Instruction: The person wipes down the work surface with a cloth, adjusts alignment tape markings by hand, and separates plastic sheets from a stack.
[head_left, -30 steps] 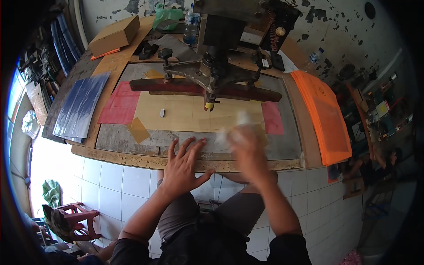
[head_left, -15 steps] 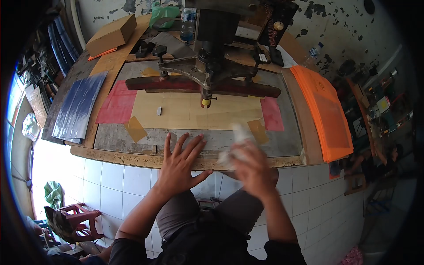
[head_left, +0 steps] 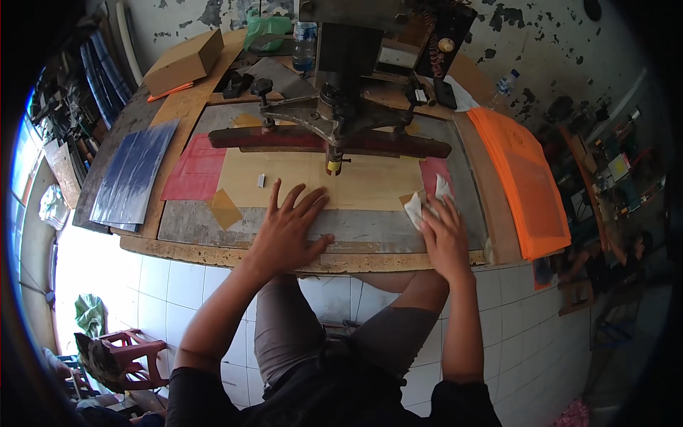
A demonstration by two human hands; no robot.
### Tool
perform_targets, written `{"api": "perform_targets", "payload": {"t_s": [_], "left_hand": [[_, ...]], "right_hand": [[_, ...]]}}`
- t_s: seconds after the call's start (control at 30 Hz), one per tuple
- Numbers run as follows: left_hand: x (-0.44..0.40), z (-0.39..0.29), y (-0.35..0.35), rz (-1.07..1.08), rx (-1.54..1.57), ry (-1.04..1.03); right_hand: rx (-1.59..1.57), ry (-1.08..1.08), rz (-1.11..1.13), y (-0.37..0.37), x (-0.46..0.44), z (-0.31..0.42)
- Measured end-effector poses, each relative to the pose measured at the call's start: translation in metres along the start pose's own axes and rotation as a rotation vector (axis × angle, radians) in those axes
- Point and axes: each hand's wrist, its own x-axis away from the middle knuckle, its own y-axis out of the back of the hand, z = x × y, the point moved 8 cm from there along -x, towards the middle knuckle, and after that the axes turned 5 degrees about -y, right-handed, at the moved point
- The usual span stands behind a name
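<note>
My left hand (head_left: 286,229) lies palm down with its fingers spread on the grey metal plate (head_left: 186,222), fingertips over the lower edge of the tan sheet (head_left: 370,186). My right hand (head_left: 447,238) presses a crumpled white cloth (head_left: 414,211) onto the plate, near the sheet's lower right corner. Under and beside the cloth is pink film (head_left: 431,169); more pink film (head_left: 192,171) covers the sheet's left end. On the sheet rests a small pale rectangular piece (head_left: 262,181). A machine head with a long dark red bar (head_left: 284,139) hangs over the sheet's far part.
To the right, a stack of orange bags (head_left: 523,178) lies along the table's edge. Blue plastic-covered sheets (head_left: 135,174) lie to the left. Behind stand a cardboard box (head_left: 186,62), a water bottle (head_left: 304,46) and a green plastic bag (head_left: 267,30).
My right hand has moved right and away from me with the cloth, from the plate's front edge to the right end of the sheet. My left hand has slid slightly forward onto the sheet.
</note>
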Motion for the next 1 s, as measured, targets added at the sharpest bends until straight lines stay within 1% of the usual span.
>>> {"api": "perform_targets", "payload": {"t_s": [0.07,0.1,0.13,0.17,0.23,0.3,0.4,0.47,0.53,0.63,0.67,0.7,0.77,0.8,0.87,0.93,1.0], "left_hand": [[-0.01,0.007,-0.003,-0.009,-0.011,-0.01],[-0.013,0.01,-0.005,-0.004,0.01,-0.007],[-0.013,0.01,-0.005,-0.003,0.012,-0.006],[-0.014,0.01,-0.006,-0.001,0.012,-0.007],[-0.016,0.013,-0.007,0.008,0.013,-0.006],[-0.014,0.016,-0.008,0.029,0.018,-0.002],[-0.012,0.021,-0.005,0.047,0.031,-0.025],[-0.012,0.023,-0.006,0.044,0.022,-0.02],[-0.012,0.022,-0.009,0.055,0.025,-0.02],[-0.015,0.024,-0.01,0.071,0.037,-0.022],[-0.016,0.026,-0.01,0.077,0.043,-0.025],[-0.016,0.026,-0.012,0.085,0.05,-0.025],[-0.016,0.027,-0.011,0.086,0.043,-0.033],[-0.015,0.027,-0.01,0.089,0.038,-0.038],[-0.015,0.025,-0.009,0.091,0.019,-0.039],[-0.015,0.025,-0.009,0.087,0.007,-0.037],[-0.015,0.026,-0.011,0.084,0.011,-0.036]], "right_hand": [[0.01,0.019,-0.002,-0.009,-0.02,-0.011],[0.023,-0.024,-0.017,-0.01,-0.027,-0.009],[0.04,-0.007,-0.021,-0.011,-0.028,0.007],[0.057,0.008,-0.027,-0.013,-0.028,0.026],[-0.03,0.163,0.106,-0.025,-0.014,0.105],[-0.088,0.279,0.131,-0.027,0.021,0.171],[-0.213,0.273,0.098,-0.013,0.039,0.148],[-0.132,0.037,0.057,0.008,0.035,0.085],[0.009,-0.152,-0.066,0.016,0.042,0.006],[0.189,-0.218,-0.178,0.022,0.043,0.013],[0.059,-0.118,-0.082,0.01,0.043,0.041],[-0.071,-0.018,0.017,-0.004,0.041,0.09],[-0.158,0.231,0.077,-0.033,0.06,0.173],[-0.148,0.278,0.075,-0.039,0.067,0.197],[-0.058,0.325,0.022,-0.05,0.073,0.186],[-0.03,0.284,-0.067,-0.049,0.085,0.139],[0.036,0.211,-0.159,-0.029,0.097,0.084]]}}
